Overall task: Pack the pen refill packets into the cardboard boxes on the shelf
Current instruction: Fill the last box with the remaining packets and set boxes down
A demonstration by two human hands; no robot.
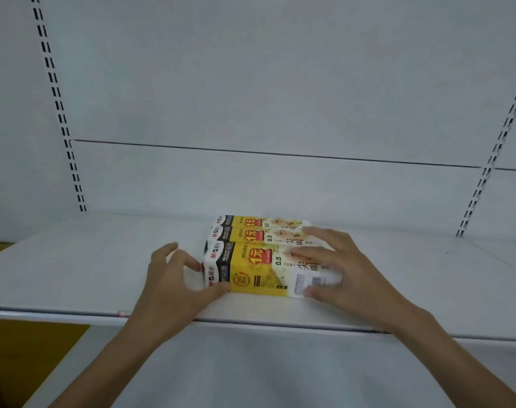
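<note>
Three yellow-and-white cardboard boxes lie side by side on the white shelf (pixel 74 269). The nearest box (pixel 259 272) is closed and lies lengthwise. My right hand (pixel 339 269) lies over its right end, fingers spread on the top and thumb against the front face. My left hand (pixel 174 278) is at the box's left end, thumb touching the lower front corner and fingers curled near the end flap. The middle box (pixel 251 234) and the far box (pixel 251 221) lie behind it, touching. No loose refill packets are visible.
The shelf's metal front edge (pixel 280 322) runs across below my hands. A white back panel (pixel 251 98) stands behind, with slotted uprights at the left (pixel 59 113) and right (pixel 492 148). A lower white shelf (pixel 265 372) and a yellow floor patch (pixel 30 357) lie beneath.
</note>
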